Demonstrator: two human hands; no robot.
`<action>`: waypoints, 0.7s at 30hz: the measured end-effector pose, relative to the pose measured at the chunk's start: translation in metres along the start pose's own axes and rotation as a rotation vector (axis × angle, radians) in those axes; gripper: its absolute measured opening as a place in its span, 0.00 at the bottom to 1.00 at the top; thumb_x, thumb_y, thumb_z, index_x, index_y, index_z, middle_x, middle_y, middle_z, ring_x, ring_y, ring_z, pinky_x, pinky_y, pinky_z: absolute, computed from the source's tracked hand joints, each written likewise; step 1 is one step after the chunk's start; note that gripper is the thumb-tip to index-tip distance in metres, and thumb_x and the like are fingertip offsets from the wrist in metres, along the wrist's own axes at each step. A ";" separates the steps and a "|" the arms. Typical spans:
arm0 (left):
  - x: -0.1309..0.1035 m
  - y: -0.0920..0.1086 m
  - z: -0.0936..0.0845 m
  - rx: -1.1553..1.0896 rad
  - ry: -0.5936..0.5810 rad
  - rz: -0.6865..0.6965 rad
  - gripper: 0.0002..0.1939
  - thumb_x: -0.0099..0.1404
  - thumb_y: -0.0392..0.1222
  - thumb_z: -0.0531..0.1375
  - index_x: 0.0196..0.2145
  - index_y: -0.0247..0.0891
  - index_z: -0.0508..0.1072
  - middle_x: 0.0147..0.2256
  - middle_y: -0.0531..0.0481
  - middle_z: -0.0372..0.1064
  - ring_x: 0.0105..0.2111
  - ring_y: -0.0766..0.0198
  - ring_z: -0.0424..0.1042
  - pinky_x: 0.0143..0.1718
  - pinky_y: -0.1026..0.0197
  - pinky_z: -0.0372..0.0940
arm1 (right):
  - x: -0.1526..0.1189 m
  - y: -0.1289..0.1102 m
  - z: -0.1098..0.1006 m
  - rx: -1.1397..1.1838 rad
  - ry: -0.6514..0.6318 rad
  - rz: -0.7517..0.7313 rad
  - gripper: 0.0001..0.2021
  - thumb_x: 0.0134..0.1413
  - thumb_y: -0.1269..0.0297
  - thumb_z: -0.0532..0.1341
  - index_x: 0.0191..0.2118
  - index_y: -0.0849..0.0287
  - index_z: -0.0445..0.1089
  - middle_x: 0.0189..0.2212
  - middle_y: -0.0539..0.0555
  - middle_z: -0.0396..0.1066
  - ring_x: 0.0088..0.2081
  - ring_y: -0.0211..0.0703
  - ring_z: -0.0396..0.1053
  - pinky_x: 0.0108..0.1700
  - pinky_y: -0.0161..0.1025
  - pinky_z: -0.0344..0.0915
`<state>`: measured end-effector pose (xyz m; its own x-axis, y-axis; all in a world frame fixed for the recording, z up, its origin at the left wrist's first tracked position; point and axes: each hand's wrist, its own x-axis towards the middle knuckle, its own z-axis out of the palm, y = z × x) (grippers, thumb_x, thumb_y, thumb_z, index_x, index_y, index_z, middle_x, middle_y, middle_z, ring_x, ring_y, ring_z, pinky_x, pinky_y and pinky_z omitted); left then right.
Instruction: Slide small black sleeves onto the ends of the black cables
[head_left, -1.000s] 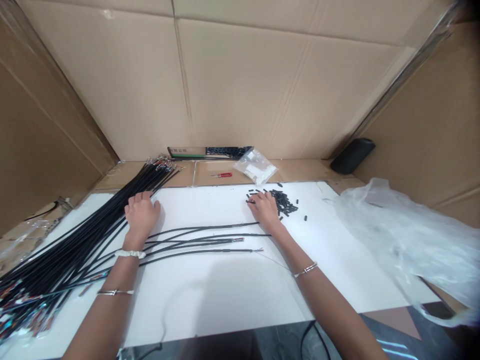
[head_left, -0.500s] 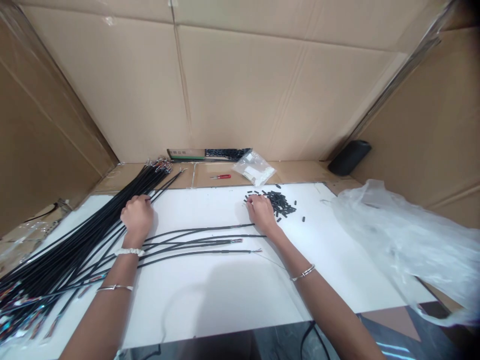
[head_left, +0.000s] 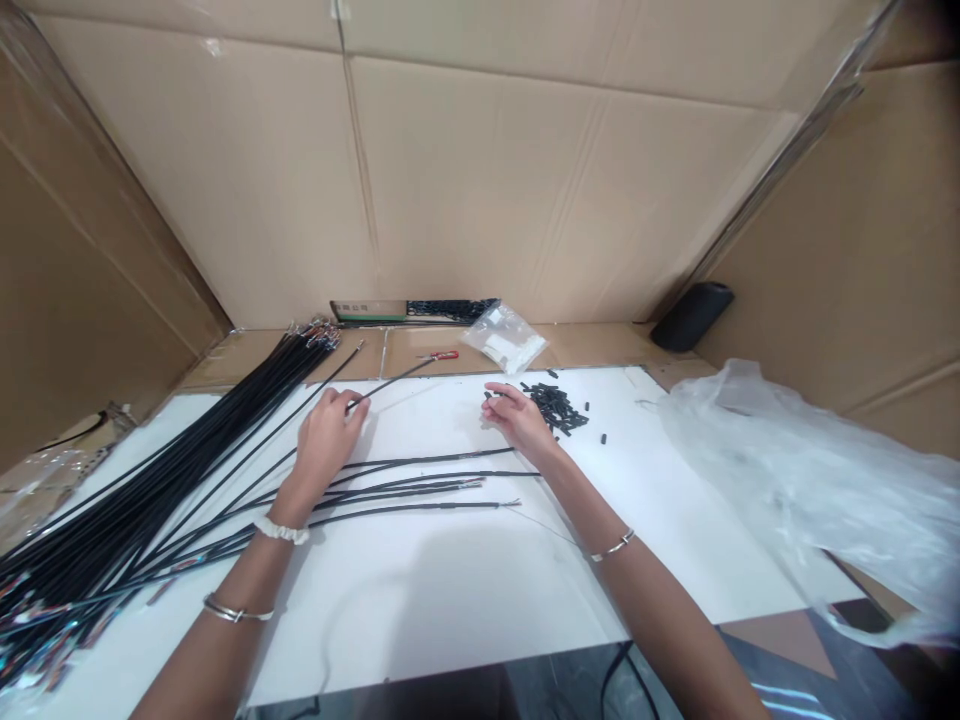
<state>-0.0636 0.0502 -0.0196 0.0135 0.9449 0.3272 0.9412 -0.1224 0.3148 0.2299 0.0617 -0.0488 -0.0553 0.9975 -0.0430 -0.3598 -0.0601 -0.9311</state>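
Note:
My left hand point(head_left: 330, 430) is closed around a black cable point(head_left: 397, 378), whose free end slants up and right toward the back of the table. My right hand point(head_left: 519, 418) is beside a pile of short black tubes point(head_left: 559, 408), its thumb and fingers brought together. A small dark piece at its fingertips looks like one of these tubes, partly hidden. Below both hands several black cables point(head_left: 420, 507) lie crosswise, some showing thin coloured wires at their ends. A thick bundle of black cables point(head_left: 202, 430) lies left of my left hand.
Red-handled snips point(head_left: 446, 355) and a clear plastic bag point(head_left: 506, 340) lie at the back. A black roll point(head_left: 691, 316) rests in the right corner. Crumpled clear plastic sheeting point(head_left: 817, 490) covers the right side. Cardboard walls point(head_left: 480, 180) enclose the white tabletop point(head_left: 450, 610).
My left hand has moved right, away from the bundle, bringing a single cable whose end now points toward the snips. My right hand stays near the tubes, its fingers slightly lifted and turned left.

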 end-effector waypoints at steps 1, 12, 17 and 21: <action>-0.002 0.005 0.003 -0.014 -0.013 0.019 0.16 0.67 0.49 0.47 0.38 0.38 0.70 0.38 0.45 0.65 0.34 0.58 0.69 0.36 0.59 0.62 | 0.000 -0.001 0.000 0.045 -0.005 0.037 0.15 0.41 0.66 0.66 0.38 0.60 0.68 0.26 0.50 0.70 0.28 0.35 0.68 0.34 0.35 0.66; -0.026 0.045 0.014 -0.251 -0.208 0.275 0.10 0.63 0.36 0.49 0.41 0.40 0.66 0.40 0.49 0.65 0.34 0.62 0.67 0.37 0.60 0.62 | -0.003 -0.004 0.000 0.034 -0.036 0.288 0.07 0.47 0.63 0.56 0.24 0.60 0.60 0.17 0.46 0.55 0.15 0.30 0.46 0.15 0.30 0.40; -0.030 0.055 0.001 -0.269 -0.234 0.320 0.13 0.69 0.49 0.48 0.41 0.45 0.70 0.37 0.53 0.68 0.33 0.64 0.67 0.34 0.63 0.59 | -0.005 -0.005 0.003 -0.079 0.039 0.223 0.14 0.51 0.57 0.57 0.23 0.57 0.54 0.14 0.40 0.42 0.13 0.27 0.35 0.15 0.28 0.32; -0.026 0.050 -0.002 -0.260 -0.207 0.350 0.15 0.69 0.50 0.48 0.39 0.44 0.72 0.34 0.53 0.70 0.31 0.65 0.68 0.33 0.65 0.57 | -0.011 -0.012 0.008 -0.153 -0.046 0.187 0.17 0.53 0.50 0.56 0.24 0.58 0.60 0.15 0.40 0.39 0.14 0.28 0.34 0.16 0.29 0.32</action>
<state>-0.0175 0.0186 -0.0102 0.4066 0.8705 0.2774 0.7527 -0.4912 0.4384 0.2276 0.0516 -0.0342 -0.1514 0.9666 -0.2069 -0.1946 -0.2344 -0.9525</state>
